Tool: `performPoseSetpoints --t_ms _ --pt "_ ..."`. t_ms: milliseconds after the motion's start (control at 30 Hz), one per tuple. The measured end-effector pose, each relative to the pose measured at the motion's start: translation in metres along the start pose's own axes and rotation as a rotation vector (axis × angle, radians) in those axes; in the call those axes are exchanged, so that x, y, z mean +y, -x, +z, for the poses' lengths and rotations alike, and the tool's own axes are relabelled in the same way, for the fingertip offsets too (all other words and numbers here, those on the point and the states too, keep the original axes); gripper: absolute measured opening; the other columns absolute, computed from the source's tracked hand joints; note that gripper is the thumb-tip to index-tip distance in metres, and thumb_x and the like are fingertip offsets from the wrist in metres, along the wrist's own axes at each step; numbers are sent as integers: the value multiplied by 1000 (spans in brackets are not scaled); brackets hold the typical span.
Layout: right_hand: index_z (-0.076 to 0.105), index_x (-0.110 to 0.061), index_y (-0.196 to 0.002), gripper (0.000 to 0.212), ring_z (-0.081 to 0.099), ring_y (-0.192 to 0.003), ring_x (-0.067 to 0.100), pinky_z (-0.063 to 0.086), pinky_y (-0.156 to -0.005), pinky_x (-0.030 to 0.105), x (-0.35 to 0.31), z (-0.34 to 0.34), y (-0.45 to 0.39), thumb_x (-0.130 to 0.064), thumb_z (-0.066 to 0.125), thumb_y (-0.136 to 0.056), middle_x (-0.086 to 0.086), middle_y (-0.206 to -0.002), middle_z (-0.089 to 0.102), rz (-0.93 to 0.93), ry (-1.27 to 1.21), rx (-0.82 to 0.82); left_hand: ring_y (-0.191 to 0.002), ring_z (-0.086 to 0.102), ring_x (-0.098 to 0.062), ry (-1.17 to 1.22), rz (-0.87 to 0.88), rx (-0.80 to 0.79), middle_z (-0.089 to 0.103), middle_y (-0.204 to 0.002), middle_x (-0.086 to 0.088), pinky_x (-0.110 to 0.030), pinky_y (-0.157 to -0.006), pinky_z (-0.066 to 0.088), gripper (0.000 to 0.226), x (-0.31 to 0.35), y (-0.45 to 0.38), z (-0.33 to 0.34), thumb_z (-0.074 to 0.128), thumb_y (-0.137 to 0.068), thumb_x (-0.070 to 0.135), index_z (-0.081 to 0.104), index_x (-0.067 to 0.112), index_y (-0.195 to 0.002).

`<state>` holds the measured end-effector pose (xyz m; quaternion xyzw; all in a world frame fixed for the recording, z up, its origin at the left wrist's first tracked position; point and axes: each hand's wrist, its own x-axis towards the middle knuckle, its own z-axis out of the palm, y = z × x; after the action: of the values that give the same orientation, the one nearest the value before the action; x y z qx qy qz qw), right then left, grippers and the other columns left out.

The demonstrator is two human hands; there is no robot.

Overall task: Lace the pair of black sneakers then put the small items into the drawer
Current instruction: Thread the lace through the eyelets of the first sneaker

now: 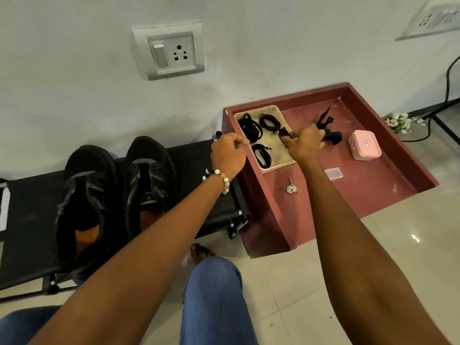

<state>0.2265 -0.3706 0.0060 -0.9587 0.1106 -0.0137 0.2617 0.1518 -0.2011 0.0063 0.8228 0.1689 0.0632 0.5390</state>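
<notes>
— Where are the black sneakers (114, 190) sitting?
— Side by side on the black rack (199, 155), unlaced. The coiled laces (251, 128) are lying in the cream tray (276, 165) inside the red drawer (373, 190).
— And the hands?
— The right hand (305, 143) is pinching a lace above the tray; the left hand (229, 155) is curling into a fist, contents hidden.
— Anything else?
— Keys (288, 188) and a pink box (364, 145) are lying in the drawer.

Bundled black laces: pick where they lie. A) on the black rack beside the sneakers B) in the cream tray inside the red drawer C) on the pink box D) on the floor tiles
B: the bundled black laces lie in the cream tray, which sits in the red drawer.
</notes>
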Motion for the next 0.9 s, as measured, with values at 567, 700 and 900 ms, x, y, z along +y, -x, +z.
performPoseSetpoints --t_ms 567,700,900 --pt "65 -12 -79 15 67 -69 15 46 -65 27 -148 -65 186 -12 60 -93 5 -72 73 -74 -1197 -610 -81 73 -24 653 -288 -93 71 -102 -10 -32 -65 58 40 49 102 -181 65 -91 31 57 11 -125" --pt "65 -11 -80 14 67 -69 14 49 -62 24 -174 -46 236 -13 62 -93 5 -74 73 -105 -1198 -653 -68 68 -19 648 -240 -99 71 -80 -11 -26 -65 58 12 29 146 -226 67 -88 9 68 5 -99" --pt "69 -10 -89 5 67 -66 12 49 -57 21 -191 -17 281 -13 66 -92 2 -72 73 -138 -1146 -555 -64 65 -15 667 -291 26 68 -79 -12 -22 -60 56 35 4 175 -267 69 -84 -3 60 -1 -118"
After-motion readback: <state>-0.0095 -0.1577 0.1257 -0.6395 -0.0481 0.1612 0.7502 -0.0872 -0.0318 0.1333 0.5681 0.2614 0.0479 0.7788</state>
